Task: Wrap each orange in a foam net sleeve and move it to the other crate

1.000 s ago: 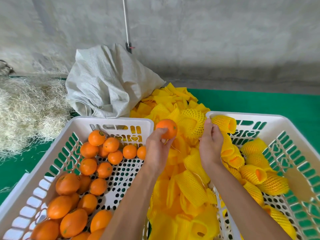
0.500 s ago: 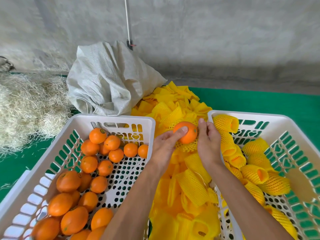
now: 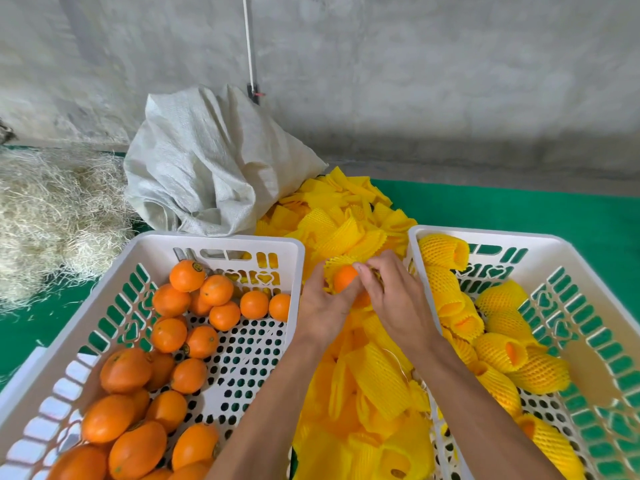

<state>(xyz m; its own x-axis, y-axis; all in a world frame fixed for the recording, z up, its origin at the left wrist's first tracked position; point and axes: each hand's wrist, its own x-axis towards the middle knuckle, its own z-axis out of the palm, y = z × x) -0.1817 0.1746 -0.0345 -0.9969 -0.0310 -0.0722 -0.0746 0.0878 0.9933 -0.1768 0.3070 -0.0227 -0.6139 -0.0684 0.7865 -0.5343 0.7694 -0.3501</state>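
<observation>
Head view. Left hand [image 3: 322, 308] and right hand [image 3: 394, 299]: fingers curled, pinching yellow foam net sleeve [image 3: 337, 266] round small orange fruit [image 3: 344, 278] held between fingertips. Sleeve best stretched evenly, drawn fully over. Beyond fingers: loose yellow sleeve pile [image 3: 346, 220].

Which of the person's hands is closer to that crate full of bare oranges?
Left. The left hand hovers just beside the far right corner of the crate of bare oranges, gripping the orange. The right hand sits farther over, next to the other crate.
</observation>
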